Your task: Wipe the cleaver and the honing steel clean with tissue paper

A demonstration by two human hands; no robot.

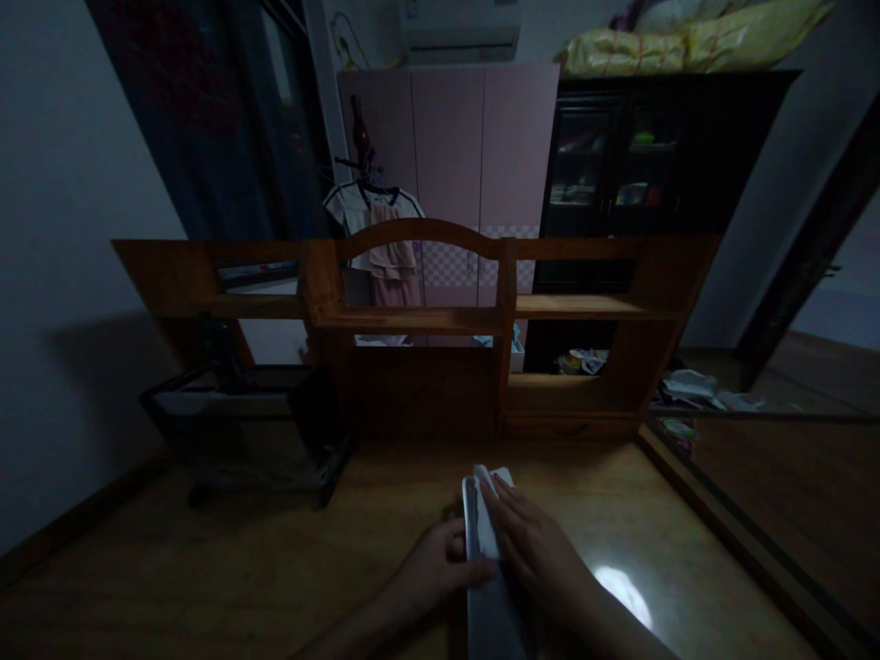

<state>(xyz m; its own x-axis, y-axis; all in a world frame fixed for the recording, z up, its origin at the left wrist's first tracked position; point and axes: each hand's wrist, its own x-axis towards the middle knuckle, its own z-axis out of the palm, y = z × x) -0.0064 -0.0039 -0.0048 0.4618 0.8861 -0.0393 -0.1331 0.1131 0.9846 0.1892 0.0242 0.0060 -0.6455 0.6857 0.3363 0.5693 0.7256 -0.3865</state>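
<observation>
A long, narrow grey thing with a pale rim (489, 610) points away from me over the wooden tabletop; the dim light does not show its kind. My left hand (440, 561) grips its left edge, with the thumb across the top and the fingers curled at the side. On its far part lies a white cloth or tissue (484, 521), folded or bunched. My right hand (536, 545) presses this against the grey thing, fingers close together along its right side.
A wooden shelf unit (412, 319) stands along the back of the wooden tabletop (385, 522). At the left is a dark-framed glass tank (254, 440) with a black device at its top. A raised wooden edge (715, 522) runs along the right. Light glares on the tabletop beside my right forearm.
</observation>
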